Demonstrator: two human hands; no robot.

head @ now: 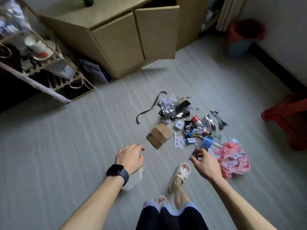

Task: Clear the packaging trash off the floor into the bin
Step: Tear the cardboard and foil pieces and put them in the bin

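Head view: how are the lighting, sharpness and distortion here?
Head view: dim, flat indoor light, no glare; wide-angle bending curves the cabinet and darkens the corners; the bin and shelf rack are soft and blurred, while the trash pile and both hands stay fairly sharp.

— What do I have on?

— On my left wrist (116, 173) a black watch (115, 170), square dark face, grey-blue strap (125, 177). A thin ring (140, 145) on one finger of the left hand (130, 157). Both arms bare, no sleeves.

— And lower down?

— Dark shorts (169, 218) with pale blue hems, and cream slippers (180, 175) with holes on top, toes showing.
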